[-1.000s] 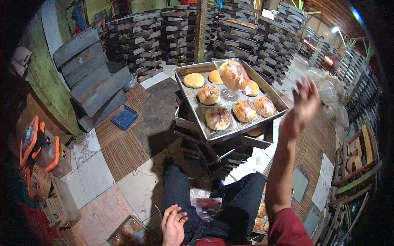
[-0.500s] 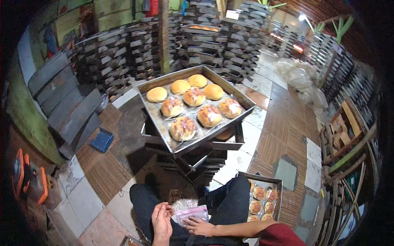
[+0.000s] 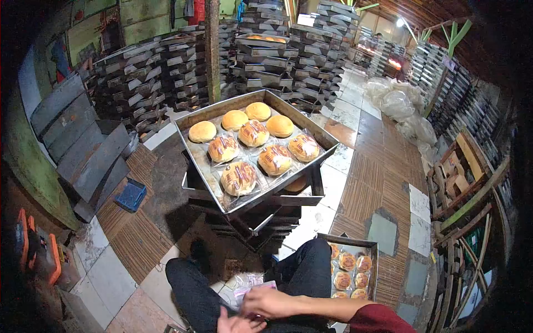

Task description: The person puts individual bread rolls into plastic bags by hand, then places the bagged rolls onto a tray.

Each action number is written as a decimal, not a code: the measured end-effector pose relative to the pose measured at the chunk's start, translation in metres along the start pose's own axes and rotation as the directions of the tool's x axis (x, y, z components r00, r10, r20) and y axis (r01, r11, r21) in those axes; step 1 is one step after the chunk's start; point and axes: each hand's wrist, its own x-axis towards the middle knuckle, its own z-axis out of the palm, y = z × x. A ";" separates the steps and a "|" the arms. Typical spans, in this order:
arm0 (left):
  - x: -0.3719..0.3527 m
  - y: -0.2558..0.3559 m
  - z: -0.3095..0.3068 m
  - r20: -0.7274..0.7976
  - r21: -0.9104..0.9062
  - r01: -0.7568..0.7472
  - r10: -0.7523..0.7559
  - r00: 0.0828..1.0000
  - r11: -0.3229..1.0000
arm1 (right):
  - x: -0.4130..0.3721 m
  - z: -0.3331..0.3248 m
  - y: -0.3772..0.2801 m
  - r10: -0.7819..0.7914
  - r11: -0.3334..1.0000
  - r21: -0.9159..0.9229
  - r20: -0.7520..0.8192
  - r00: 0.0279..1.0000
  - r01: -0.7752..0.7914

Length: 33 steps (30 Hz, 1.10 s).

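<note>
My right hand (image 3: 269, 303) is over my lap with its fingers curled down; what they pinch, if anything, is hidden. Just below and left of it, my left hand (image 3: 240, 323) has its palm turned up and its fingers apart. A stack of clear plastic bags with a pink edge (image 3: 252, 287) lies between my thighs, partly covered by my right hand. In front of me, a metal baking tray (image 3: 183, 145) holds several round buns. The far ones are plain, like the bun (image 3: 202, 131) at the left; the nearer ones, like the striped bun (image 3: 239, 178), are in clear plastic.
The tray rests on a pile of dark trays (image 3: 261, 222). At my right, a floor tray (image 3: 376, 266) holds several wrapped buns. A blue plastic basket (image 3: 131, 194) sits on the floor at left. Tall tray stacks (image 3: 266, 66) stand behind, and a wooden rack (image 3: 472, 216) stands far right.
My right hand has lifted off the bag stack and curled its fingers. My left hand has dropped lower and opened out. The camera view has shifted slightly.
</note>
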 end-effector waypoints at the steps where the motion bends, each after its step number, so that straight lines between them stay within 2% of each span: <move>1: 0.000 0.006 0.004 0.060 -0.090 -0.052 0.058 0.997 0.995 | -0.002 -0.005 -0.010 -0.104 0.989 -0.092 0.099 0.990 0.114; 2: 0.001 0.018 0.021 0.147 0.072 -0.058 0.047 0.988 0.996 | -0.002 -0.013 -0.017 -0.102 0.982 -0.124 0.293 0.951 0.143; 3: -0.004 0.022 0.037 -0.100 0.183 -0.219 0.240 0.966 0.958 | -0.004 -0.020 -0.018 -0.100 0.982 -0.127 0.294 0.951 0.142; 5: -0.021 0.025 0.082 -0.018 0.272 -0.254 0.268 0.963 0.928 | -0.010 -0.035 -0.017 -0.204 0.925 -0.302 0.110 0.973 0.228; 6: -0.025 0.038 0.069 -0.019 0.265 -0.254 0.268 0.963 0.930 | -0.010 -0.048 -0.013 -0.201 0.927 -0.303 0.092 0.975 0.220; 7: -0.030 0.056 0.047 0.020 0.605 -0.184 0.216 0.976 0.775 | -0.008 -0.062 -0.013 -0.223 0.924 -0.299 0.081 0.971 0.237; 8: -0.033 0.065 0.042 0.037 0.860 -0.111 0.155 0.987 0.498 | -0.005 -0.075 -0.013 -0.249 0.923 -0.273 0.115 0.962 0.272; 9: -0.034 0.072 0.038 0.038 0.861 -0.114 0.159 0.986 0.496 | -0.002 -0.086 -0.014 -0.277 0.919 -0.250 0.147 0.950 0.307; 11: -0.037 0.074 0.051 -0.111 0.884 -0.038 0.289 0.951 0.465 | 0.006 -0.104 -0.013 -0.316 0.882 -0.288 0.226 0.921 0.373; 12: -0.030 0.064 0.060 -0.026 0.897 -0.178 0.448 0.894 0.406 | 0.012 -0.119 -0.013 -0.348 0.844 -0.376 0.161 0.923 0.384; 13: -0.028 0.059 0.066 -0.024 0.895 -0.179 0.444 0.896 0.409 | 0.021 -0.136 -0.019 -0.361 0.823 -0.455 0.043 0.931 0.340; 15: -0.021 0.052 0.077 0.252 0.912 -0.407 0.712 0.656 0.052 | 0.038 -0.163 -0.030 -0.445 0.783 -0.561 -0.202 0.873 0.269; 16: -0.013 0.049 0.093 0.278 0.937 -0.328 0.818 0.504 -0.116 | 0.049 -0.173 -0.034 -0.495 0.745 -0.631 -0.306 0.813 0.217; 17: 0.000 0.063 0.080 0.289 0.880 -0.471 0.856 0.429 -0.061 | 0.057 -0.189 -0.029 -0.516 0.720 -0.668 -0.337 0.787 0.186; 19: 0.012 0.079 0.089 0.126 0.601 -0.745 0.886 0.447 0.290 | 0.080 -0.215 -0.007 -0.504 0.717 -0.697 -0.495 0.708 0.023; 20: 0.019 0.089 0.082 0.123 0.600 -0.742 0.882 0.455 0.299 | 0.093 -0.238 0.005 -0.472 0.748 -0.663 -0.552 0.688 -0.019; 21: 0.030 0.101 0.066 0.064 0.369 -0.800 0.846 0.530 0.473 | 0.101 -0.260 0.023 -0.419 0.713 -0.686 -0.582 0.696 -0.145; 22: 0.040 0.112 0.047 0.028 0.102 -0.794 0.796 0.604 0.599 | 0.114 -0.278 0.050 -0.397 0.723 -0.658 -0.647 0.651 -0.213; 23: 0.050 0.121 0.026 0.030 0.262 -0.760 0.782 0.622 0.595 | 0.120 -0.300 0.082 -0.283 0.753 -0.585 -0.701 0.655 -0.301; 24: 0.057 0.119 0.017 -0.023 0.251 -0.744 0.772 0.635 0.619 | 0.125 -0.321 0.114 -0.132 0.735 -0.521 -0.738 0.662 -0.434; 25: 0.064 0.116 0.014 -0.076 0.241 -0.727 0.760 0.646 0.643 | 0.126 -0.342 0.146 -0.069 0.692 -0.524 -0.733 0.676 -0.497; 26: 0.063 0.115 0.015 -0.005 0.270 -0.711 0.739 0.674 0.650 | 0.130 -0.357 0.165 0.031 0.609 -0.496 -0.764 0.644 -0.618; 28: 0.066 0.115 0.018 -0.008 0.273 -0.722 0.752 0.659 0.635 | 0.130 -0.380 0.210 0.146 0.458 -0.468 -0.799 0.583 -0.755; 29: 0.066 0.117 0.019 -0.001 0.285 -0.734 0.766 0.643 0.617 | 0.131 -0.388 0.222 0.238 0.449 -0.420 -0.794 0.559 -0.788; 30: 0.064 0.122 0.020 -0.015 0.286 -0.682 0.715 0.699 0.673 | 0.135 -0.394 0.236 0.344 0.432 -0.301 -0.816 0.464 -0.850; 31: 0.064 0.123 0.019 -0.024 0.286 -0.682 0.716 0.697 0.673 | 0.139 -0.397 0.250 0.447 0.399 -0.178 -0.819 0.360 -0.899; 33: 0.067 0.121 0.013 -0.123 0.155 -0.662 0.679 0.724 0.734 | 0.145 -0.398 0.280 0.542 0.416 -0.047 -0.789 0.289 -0.908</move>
